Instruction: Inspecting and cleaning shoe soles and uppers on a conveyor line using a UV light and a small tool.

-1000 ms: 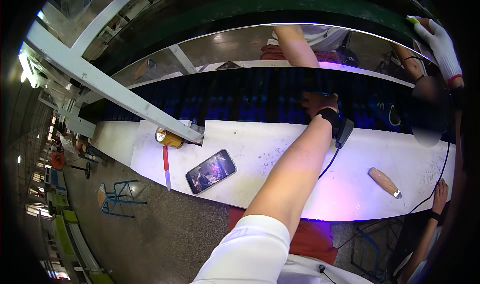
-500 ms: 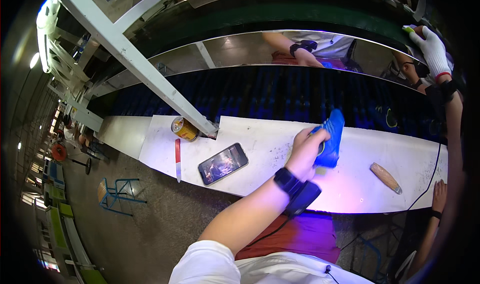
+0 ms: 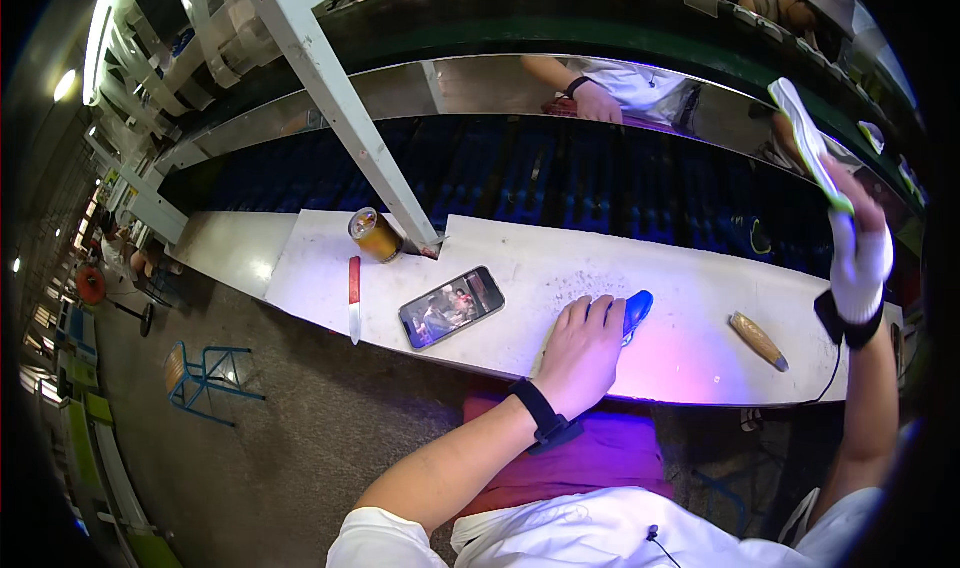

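Note:
My left hand (image 3: 582, 356) is closed over a blue shoe upper (image 3: 637, 311) that rests on the white bench; only one rounded end shows past my fingers. My right hand (image 3: 862, 238), in a white glove with bare fingertips, is raised at the right. Its fingers grip a white shoe sole (image 3: 800, 128) with a green edge, held up on end above the dark conveyor. Between the hands on the bench lies a short tool with a wooden handle (image 3: 758, 341).
A phone (image 3: 451, 308), a red-handled knife (image 3: 354, 298) and a gold drink can (image 3: 375, 236) are on the left of the white bench (image 3: 500, 258). A metal post (image 3: 330, 88) rises there. Behind runs the dark conveyor (image 3: 560, 173). A blue-framed stool (image 3: 212, 378) stands on the floor.
My left hand has lowered the blue shoe upper onto the bench. From the far right, my right hand has drawn back nearer with the sole, now held upright. My view has shifted slightly.

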{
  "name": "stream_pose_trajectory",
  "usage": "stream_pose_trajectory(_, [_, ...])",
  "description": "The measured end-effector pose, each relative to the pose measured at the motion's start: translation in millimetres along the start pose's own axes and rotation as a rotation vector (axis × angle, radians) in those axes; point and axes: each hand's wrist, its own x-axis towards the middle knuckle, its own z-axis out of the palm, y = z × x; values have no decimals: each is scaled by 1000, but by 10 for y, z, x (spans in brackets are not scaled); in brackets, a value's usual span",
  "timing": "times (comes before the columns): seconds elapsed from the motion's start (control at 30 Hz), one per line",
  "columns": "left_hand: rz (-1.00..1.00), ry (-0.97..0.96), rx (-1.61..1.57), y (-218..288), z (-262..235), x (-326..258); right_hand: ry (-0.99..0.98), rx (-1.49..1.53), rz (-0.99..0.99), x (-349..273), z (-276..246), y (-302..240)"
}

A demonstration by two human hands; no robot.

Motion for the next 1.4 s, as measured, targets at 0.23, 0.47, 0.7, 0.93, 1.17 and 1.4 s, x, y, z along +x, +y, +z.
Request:
stream_pose_trajectory(0.23, [-111, -381, -8, 74, 133, 519, -427, 317, 710, -1122, 80, -1246])
stream_pose_trajectory(0.47, [114, 211, -614, 212, -57, 115, 237, 956, 1097, -1852, 689, -1677])
stream_pose_trajectory(0.7, [-140, 352, -1003, 366, -60, -308, 201, 1069, 1103, -1541, 932, -1653])
stream_pose_trajectory(0.93, [-23, 242, -688, 350, -352, -457, -75, 1426, 932, -1261, 1117, -1863])
stream_pose_trajectory(1.17, [-146, 130, -881, 444, -359, -792, 149, 1494, 1003, -1346, 1277, -2192])
stream_pose_trajectory(1.4, [-316, 321, -1162, 671, -116, -1023, 201, 1301, 816, -1417, 1386, -2350])
